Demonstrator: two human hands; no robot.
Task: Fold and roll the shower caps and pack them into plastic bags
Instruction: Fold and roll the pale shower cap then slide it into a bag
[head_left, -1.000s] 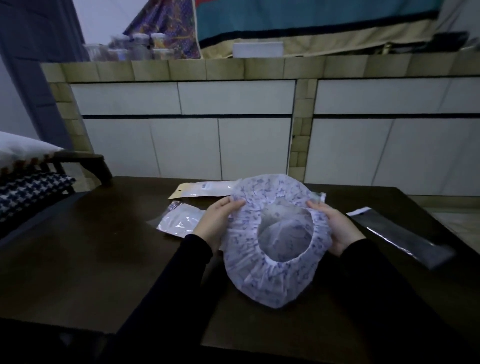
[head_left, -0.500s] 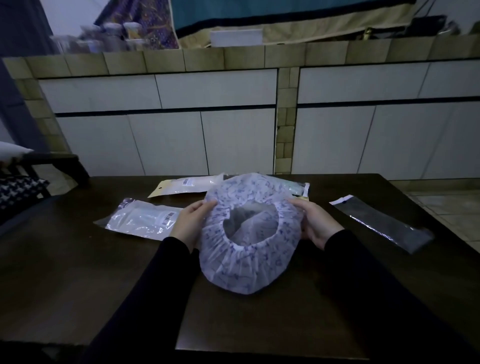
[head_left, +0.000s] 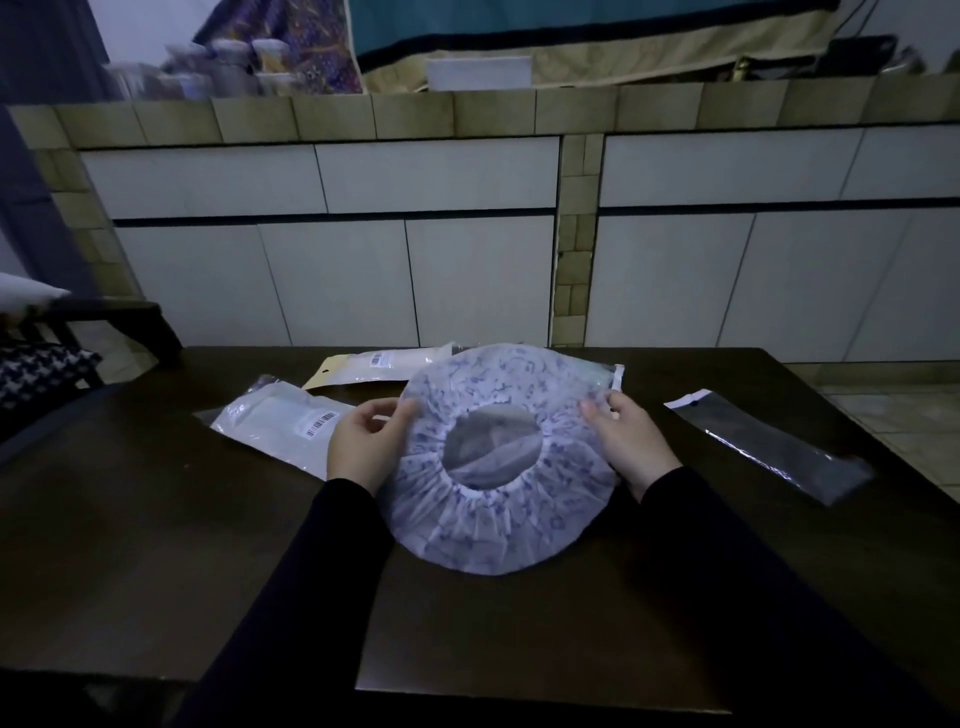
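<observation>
The round white shower cap with blue print (head_left: 501, 460) lies spread on the dark wooden tabletop (head_left: 156, 545), elastic opening upward, hiding part of a clear plastic bag (head_left: 615, 375) behind it. The left hand (head_left: 366, 441) and right hand (head_left: 626, 441) pinch opposite edges, fingers clamped on plastic.

Dim room, dark table (head_left: 156, 545), white cabinets (head_left: 337, 280)

No legible text, brand or no. anywhere. Barcode label on white plastic bag (head_left: 280, 431), left of centre on table: bars visible, digits too small to read. Second label w/ barcode on cream packet (head_left: 379, 366) behind it: print unreadable, blurred.
</observation>
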